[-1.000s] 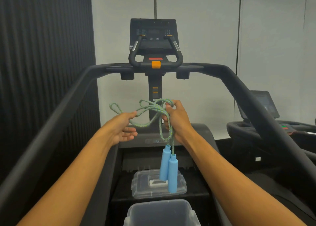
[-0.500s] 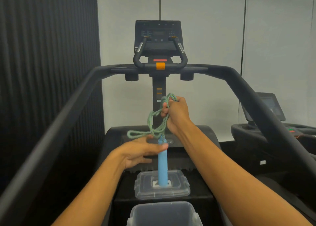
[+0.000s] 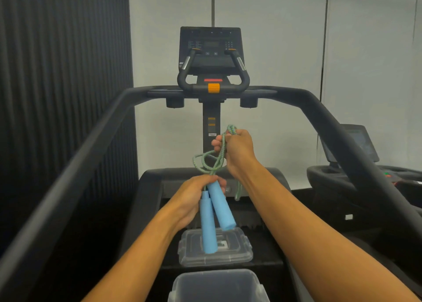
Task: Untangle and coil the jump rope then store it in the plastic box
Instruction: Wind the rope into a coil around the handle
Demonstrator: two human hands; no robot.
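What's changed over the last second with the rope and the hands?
The left hand dropped from the loose loops and took hold of both blue handles near their tops; they hung free before. The loops of the rope have drawn in between the hands. The right hand kept its grip on the gathered rope. The lid and the box stayed put.

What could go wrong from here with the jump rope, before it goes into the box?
1. The green braided rope crosses itself in loops between the left hand and the right hand; pulling apart may tighten a knot.
2. The light blue foam cylinder handles splay in the left grip; one might slip onto the clear plastic lid below.
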